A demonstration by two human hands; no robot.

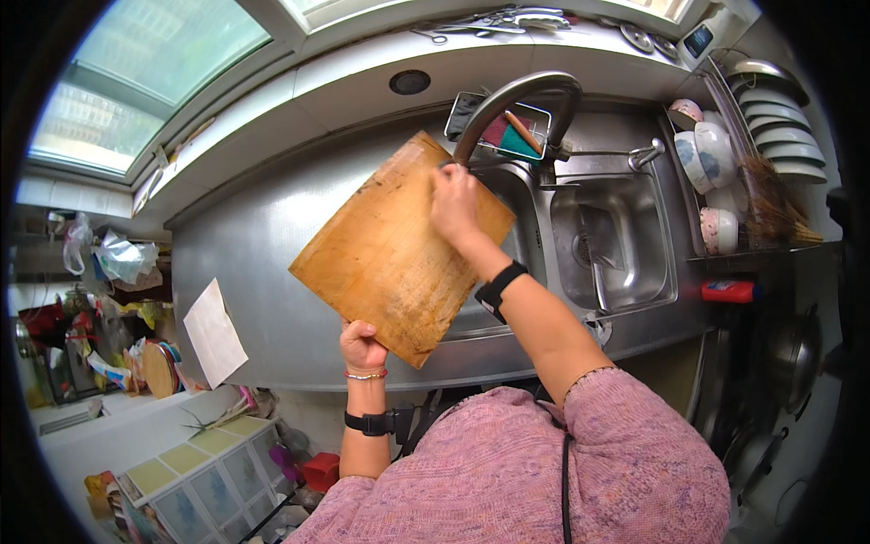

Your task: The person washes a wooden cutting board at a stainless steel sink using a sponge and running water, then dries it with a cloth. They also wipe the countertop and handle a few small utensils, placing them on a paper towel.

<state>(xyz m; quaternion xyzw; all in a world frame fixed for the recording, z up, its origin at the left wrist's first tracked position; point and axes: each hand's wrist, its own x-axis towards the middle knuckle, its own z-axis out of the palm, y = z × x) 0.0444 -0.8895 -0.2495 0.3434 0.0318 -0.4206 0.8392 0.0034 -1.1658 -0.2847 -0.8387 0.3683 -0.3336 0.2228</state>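
Note:
A worn wooden cutting board (380, 231) is tilted over the steel counter and the left sink basin. My left hand (362, 348) grips its near edge, with the thumb on top. On the board's upper right face rests my right hand (454, 200), its fingers curled just beneath the spout of the metal faucet (523, 85). A small dark bit shows at those fingertips; whether the hand holds it cannot be made out. Much of the left sink basin (520, 197) is hidden by the board and my right arm.
The right basin (612, 238) holds a shiny metal utensil. Behind the faucet sits a wire caddy (448, 122) with scouring pads. Bowls (707, 156) and plates (781, 129) stand in a rack at right. A white sheet (215, 333) lies on the left counter, and a red bottle (731, 291) at right.

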